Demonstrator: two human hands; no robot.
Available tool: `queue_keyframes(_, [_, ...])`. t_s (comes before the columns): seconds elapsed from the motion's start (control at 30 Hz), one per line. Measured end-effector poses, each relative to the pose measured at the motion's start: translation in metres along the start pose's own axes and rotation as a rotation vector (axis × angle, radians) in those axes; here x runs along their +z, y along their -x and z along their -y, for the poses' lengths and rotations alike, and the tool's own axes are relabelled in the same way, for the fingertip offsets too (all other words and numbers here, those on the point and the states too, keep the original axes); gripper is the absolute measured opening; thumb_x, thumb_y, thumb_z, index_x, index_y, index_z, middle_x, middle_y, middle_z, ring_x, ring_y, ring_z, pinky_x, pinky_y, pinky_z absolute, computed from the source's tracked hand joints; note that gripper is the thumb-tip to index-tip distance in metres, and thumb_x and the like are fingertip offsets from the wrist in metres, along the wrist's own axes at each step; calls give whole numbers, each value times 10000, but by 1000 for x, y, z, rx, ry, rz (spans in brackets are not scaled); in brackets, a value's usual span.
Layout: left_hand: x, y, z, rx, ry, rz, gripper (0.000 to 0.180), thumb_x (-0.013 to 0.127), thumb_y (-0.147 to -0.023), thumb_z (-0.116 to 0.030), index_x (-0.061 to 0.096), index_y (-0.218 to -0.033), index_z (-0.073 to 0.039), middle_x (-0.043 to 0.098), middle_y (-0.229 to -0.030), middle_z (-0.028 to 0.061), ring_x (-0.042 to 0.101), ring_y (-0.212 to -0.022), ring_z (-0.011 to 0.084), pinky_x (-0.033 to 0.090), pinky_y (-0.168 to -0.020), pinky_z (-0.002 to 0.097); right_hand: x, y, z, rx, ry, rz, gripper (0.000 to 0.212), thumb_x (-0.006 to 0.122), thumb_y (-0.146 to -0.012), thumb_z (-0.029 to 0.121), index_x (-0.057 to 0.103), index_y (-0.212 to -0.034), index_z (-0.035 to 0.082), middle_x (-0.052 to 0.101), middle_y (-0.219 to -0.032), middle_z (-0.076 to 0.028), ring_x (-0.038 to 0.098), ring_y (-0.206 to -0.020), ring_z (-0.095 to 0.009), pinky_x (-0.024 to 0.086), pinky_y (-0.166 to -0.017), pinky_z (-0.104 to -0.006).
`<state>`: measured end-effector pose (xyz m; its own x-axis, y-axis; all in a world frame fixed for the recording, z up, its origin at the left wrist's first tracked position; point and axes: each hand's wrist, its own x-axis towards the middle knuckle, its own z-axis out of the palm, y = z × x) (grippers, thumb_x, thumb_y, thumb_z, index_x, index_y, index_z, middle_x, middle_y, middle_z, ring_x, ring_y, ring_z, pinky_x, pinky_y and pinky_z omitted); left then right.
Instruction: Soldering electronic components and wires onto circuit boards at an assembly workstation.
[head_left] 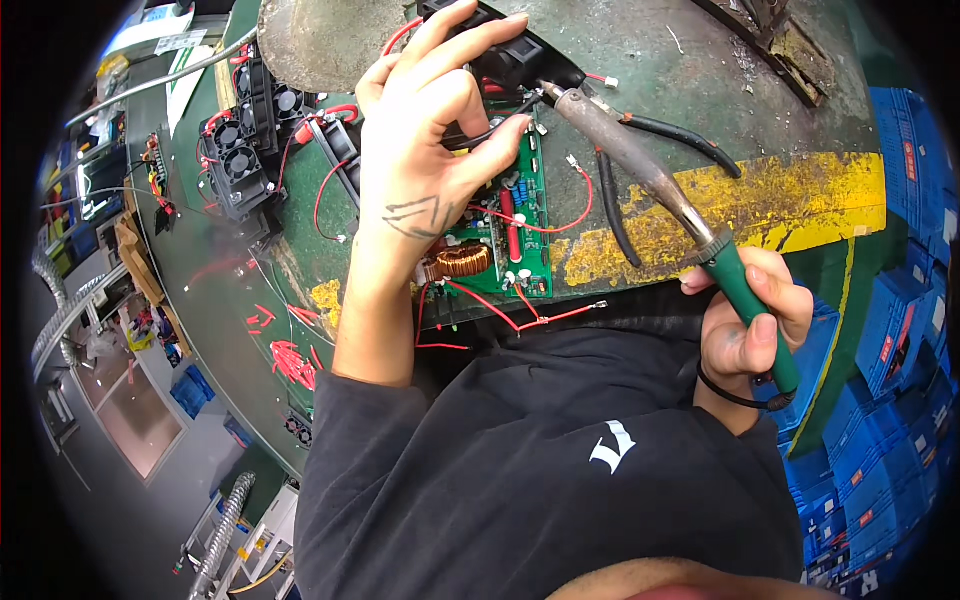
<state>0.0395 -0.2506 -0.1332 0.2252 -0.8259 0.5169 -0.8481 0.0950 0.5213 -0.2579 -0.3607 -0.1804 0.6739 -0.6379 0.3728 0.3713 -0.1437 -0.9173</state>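
My right hand (755, 320) is closed around the green handle of a soldering iron (650, 170). The iron's tip reaches up and left to the edge of a black fan housing (530, 62). My left hand (430, 130) lies over that housing, two fingers stretched across it. Its thumb and bent index finger close on a thin black wire (485, 137) leading toward the iron's tip. Partly hidden beneath the left hand is a green circuit board (538, 235) with a copper coil (462, 261) and red wires. Pliers (690, 137) with black handles lie open under the iron.
Several black fans (240, 165) with red wires stand left on the green bench. Short red sleeves (292, 364) are heaped near its left edge. A worn yellow stripe (820, 200) marks the front edge. Blue crates (890, 340) are stacked at the right.
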Motion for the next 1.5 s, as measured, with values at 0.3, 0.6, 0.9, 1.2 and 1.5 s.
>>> queue_keyframes(0.3, [-3, 0, -11, -65, -26, 13, 352, 815, -665, -44, 467, -649, -97, 722, -1217, 230, 604, -1247, 469, 429, -1058, 561, 2, 2, -3, 16, -1, -19, 313, 459, -1009, 223, 507, -1209, -14, 616, -1039, -288, 701, -754, -298, 626, -682, -402])
queue_keyframes(0.6, [-7, -1, -9, -67, -27, 63, 346, 807, -666, -44, 465, -637, -93, 721, -1216, 237, 600, -1251, 472, 422, -1065, 568, -1, -1, -9, 51, -102, -83, 323, 450, -996, 226, 512, -1187, -26, 631, -1005, -298, 684, -700, -306, 613, -635, -407])
queue_keyframes(0.9, [-5, 0, -8, -62, -38, 46, 355, 811, -676, -44, 461, -645, -93, 719, -1230, 230, 596, -1264, 459, 417, -1069, 561, -2, -3, -11, 75, -146, -119, 334, 460, -1001, 252, 518, -1180, -25, 638, -988, -292, 680, -674, -298, 608, -623, -404])
queue_keyframes(1.2, [-5, -2, -14, -99, -62, 66, 366, 815, -673, -47, 452, -644, -94, 723, -1227, 220, 599, -1266, 453, 435, -1049, 537, -1, -1, -12, 55, -165, -93, 328, 448, -1008, 238, 512, -1190, -27, 633, -1009, -296, 683, -699, -300, 614, -655, -404])
queue_keyframes(1.5, [-4, 0, -14, -113, -107, 64, 379, 835, -673, -74, 457, -655, -104, 728, -1230, 198, 599, -1277, 434, 441, -1026, 510, 0, 0, -8, 26, -95, -59, 329, 440, -1012, 235, 498, -1207, -24, 628, -1023, -296, 687, -721, -302, 618, -667, -409])
